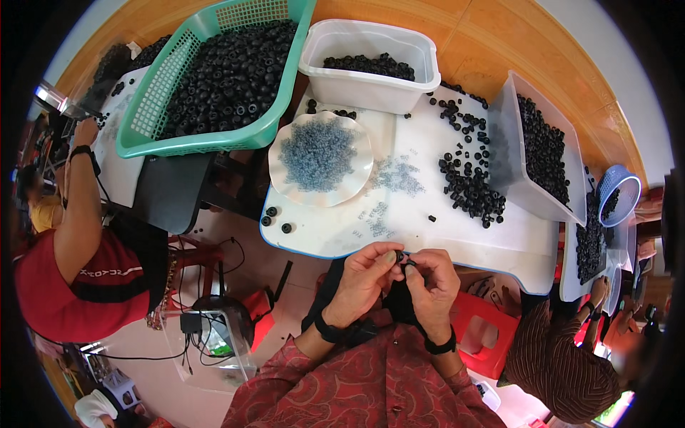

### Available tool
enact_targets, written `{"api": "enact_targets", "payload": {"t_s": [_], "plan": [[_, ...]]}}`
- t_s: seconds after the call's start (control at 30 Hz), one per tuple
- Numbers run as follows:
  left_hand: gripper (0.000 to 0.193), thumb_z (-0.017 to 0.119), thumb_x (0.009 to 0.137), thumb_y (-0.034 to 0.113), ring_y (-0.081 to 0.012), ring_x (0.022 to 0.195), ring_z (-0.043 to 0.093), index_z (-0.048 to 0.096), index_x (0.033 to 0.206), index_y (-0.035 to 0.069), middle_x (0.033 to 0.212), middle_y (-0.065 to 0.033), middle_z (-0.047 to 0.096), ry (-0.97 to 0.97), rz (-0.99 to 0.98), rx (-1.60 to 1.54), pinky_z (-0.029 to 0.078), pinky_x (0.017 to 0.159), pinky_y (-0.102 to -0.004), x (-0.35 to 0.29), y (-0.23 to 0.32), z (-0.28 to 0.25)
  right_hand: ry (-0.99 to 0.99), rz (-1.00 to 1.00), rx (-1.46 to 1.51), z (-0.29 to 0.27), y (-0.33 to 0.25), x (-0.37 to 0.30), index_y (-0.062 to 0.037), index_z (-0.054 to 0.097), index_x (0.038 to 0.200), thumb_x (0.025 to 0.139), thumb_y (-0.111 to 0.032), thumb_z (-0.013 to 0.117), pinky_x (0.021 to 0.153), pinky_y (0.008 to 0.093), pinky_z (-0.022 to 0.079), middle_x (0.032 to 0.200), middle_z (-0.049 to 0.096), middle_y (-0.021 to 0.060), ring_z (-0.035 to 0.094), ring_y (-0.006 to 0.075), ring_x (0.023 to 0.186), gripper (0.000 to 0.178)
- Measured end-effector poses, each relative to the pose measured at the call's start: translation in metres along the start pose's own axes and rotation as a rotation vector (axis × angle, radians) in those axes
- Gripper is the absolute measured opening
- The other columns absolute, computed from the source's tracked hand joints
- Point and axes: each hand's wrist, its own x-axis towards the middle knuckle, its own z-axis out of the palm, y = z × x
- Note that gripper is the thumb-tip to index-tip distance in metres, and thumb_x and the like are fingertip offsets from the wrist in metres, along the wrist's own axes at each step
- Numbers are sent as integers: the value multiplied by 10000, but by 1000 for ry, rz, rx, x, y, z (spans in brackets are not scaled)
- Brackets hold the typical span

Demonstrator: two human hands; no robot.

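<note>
In front of my chest, at the table's near edge, both hands meet. My left hand [359, 287] is closed in a pinch on a small black plastic part [401, 257]. My right hand [435, 287] pinches at the same spot, with a dark bit showing between thumb and fingers; whether it is a second piece I cannot tell. Beyond my hands, small clear pieces [371, 220] lie loose on the white table [314, 228]. More of them fill a white scalloped plate [280, 180]. Loose black round parts [471, 192] are scattered to the right of the plate.
A green basket [128, 135] and a white tub [364, 96] of black parts stand at the back. A translucent bin [514, 171] holds more at right. People work at left [78, 278] and right [564, 357]. A red stool [485, 328] stands below the table.
</note>
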Motion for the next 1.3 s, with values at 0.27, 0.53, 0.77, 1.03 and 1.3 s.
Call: {"api": "enact_targets", "payload": {"t_s": [0.27, 0.53, 0.77, 1.03, 1.3], "plan": [[216, 577, 980, 65, -107, 730, 606, 634, 1171, -20, 970, -90, 673, 64, 70, 132, 534, 658, -250, 4, 9, -2, -49, 287, 264, 6, 11, -3, 24, 600, 1042, 939, 1, 582, 716, 246, 538, 975, 661, 77, 654, 112, 806, 107], [178, 645, 901, -5, -193, 778, 683, 682, 1075, -1, 947, -113, 681, 100, 706, 1185, 549, 666, -277, 10, 16, 19, 40, 475, 745, 16, 28, 6, 38, 600, 1079, 1000, -88, 527, 822, 318, 554, 1051, 664, 133, 655, 173, 905, 166], [207, 644, 898, -14, -195, 827, 688, 672, 1103, -17, 1000, -124, 655, 78, 709, 1169, 553, 681, -274, 10, 17, 17, 22, 560, 903, 12, 34, 9, 32, 590, 1093, 1016, -124, 517, 867, 367, 549, 1096, 651, 154, 659, 229, 953, 189], [220, 566, 978, 30, -101, 816, 658, 634, 1180, -22, 984, -66, 655, 106, 267, 477, 565, 734, -239, 11, 13, -4, 48, 514, 711, 11, 32, 19, 56, 578, 1099, 1007, -107, 524, 927, 387, 539, 1105, 650, 182, 659, 276, 1031, 195], [219, 568, 981, 56, -156, 851, 671, 621, 1170, -42, 958, -89, 665, 129, 173, 336, 611, 784, -345, 12, 11, -5, 24, 534, 769, 7, 36, 32, 70, 558, 1118, 1016, -97, 505, 976, 408, 520, 1182, 620, 190, 631, 300, 1110, 203]]}}
